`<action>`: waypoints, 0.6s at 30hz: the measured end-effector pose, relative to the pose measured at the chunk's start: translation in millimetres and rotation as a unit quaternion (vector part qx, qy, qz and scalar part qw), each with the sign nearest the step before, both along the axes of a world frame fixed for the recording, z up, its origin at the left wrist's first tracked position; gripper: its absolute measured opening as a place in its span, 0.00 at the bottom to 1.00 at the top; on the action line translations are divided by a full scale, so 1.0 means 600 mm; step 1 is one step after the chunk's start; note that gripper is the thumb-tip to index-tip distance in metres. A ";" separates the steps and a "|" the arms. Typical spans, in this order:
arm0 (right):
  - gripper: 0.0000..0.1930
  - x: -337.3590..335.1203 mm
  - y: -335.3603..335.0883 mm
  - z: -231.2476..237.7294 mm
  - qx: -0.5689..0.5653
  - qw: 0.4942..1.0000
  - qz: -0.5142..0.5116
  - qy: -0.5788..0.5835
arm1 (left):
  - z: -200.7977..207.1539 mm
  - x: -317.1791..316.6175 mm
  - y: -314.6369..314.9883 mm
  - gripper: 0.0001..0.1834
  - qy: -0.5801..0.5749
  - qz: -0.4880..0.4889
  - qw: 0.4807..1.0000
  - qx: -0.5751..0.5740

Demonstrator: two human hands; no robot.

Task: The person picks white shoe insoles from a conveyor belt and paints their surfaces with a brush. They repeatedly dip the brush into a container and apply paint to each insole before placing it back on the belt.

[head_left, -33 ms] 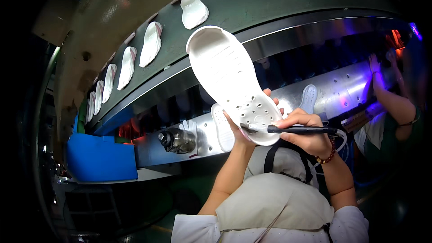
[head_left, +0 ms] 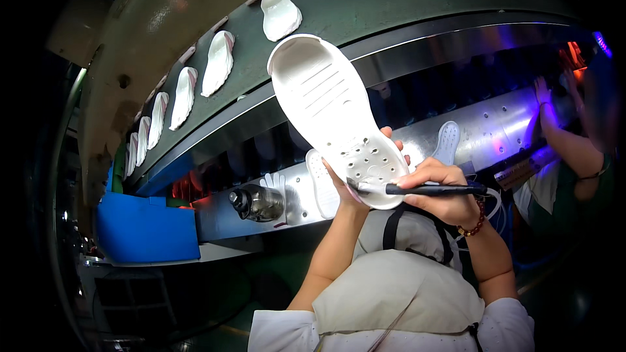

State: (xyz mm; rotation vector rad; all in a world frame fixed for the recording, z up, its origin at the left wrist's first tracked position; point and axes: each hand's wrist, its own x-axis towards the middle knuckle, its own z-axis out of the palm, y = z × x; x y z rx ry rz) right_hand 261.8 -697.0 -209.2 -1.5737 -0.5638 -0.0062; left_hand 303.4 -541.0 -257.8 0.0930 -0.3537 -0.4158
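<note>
A white shoe sole (head_left: 326, 101) tilts up in front of me, its inner face showing grooves at the heel and several small holes toward the toe. My left hand (head_left: 347, 190) is closed on the toe end, with the thumb at the near left edge and fingertips showing past the right edge. In my right hand (head_left: 443, 189) is a black-handled brush (head_left: 433, 190), pinched between thumb and fingers. The brush's tip lies against the inside of the toe, near the left rim.
Several white-and-pink soles (head_left: 219, 64) stand along the green conveyor belt (head_left: 391, 13). Below it, a metal ledge (head_left: 300, 195) bears a dark bottle (head_left: 259, 203) and flat white insoles (head_left: 448, 142). A blue box (head_left: 149, 229) is at left; another person's arm (head_left: 567, 140) is at right.
The sole has shifted very slightly up and left, and its heel grooves show more plainly. The brush tip has moved a little to the left along the toe.
</note>
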 end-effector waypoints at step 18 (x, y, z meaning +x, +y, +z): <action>0.10 0.046 -0.045 0.042 -0.075 0.979 0.191 0.013 | 0.009 0.033 0.038 0.46 -0.037 -0.030 0.972 0.230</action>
